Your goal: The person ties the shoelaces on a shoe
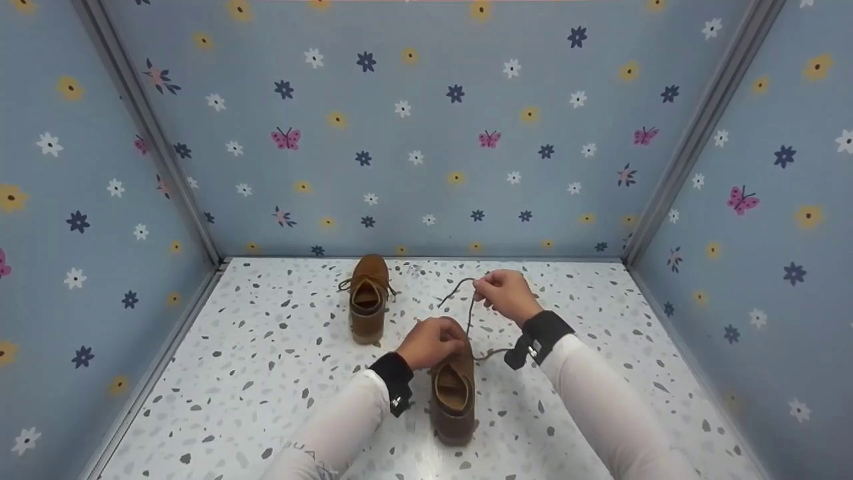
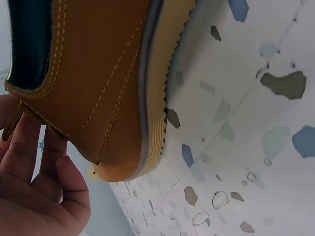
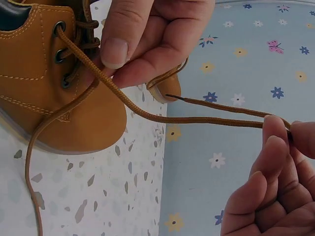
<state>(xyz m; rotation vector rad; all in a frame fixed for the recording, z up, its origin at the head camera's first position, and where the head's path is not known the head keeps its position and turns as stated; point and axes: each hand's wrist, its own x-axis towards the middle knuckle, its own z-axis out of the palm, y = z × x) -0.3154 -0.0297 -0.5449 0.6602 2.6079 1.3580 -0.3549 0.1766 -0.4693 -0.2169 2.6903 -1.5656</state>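
Note:
A brown lace-up shoe point(image 1: 454, 427) stands on the speckled surface, toe pointing away from me. My right hand point(image 1: 508, 293), raised ahead of it and to the right, pinches one shoelace point(image 3: 197, 120) between thumb and fingers. That lace runs taut from the top eyelet, and its tip hangs back past the fingers. Over the shoe's lacing, my left hand point(image 1: 430, 343) has its thumb and fingertips together at the other shoelace point(image 3: 34, 162), which it seems to pinch; the exact contact is partly hidden. This second lace's free length droops on the shoe's right side.
A matching brown shoe point(image 1: 368, 327) with tied laces stands further back on the left. Flowered blue panels point(image 1: 413, 133) close off the back and both sides of the white speckled surface point(image 1: 266, 373).

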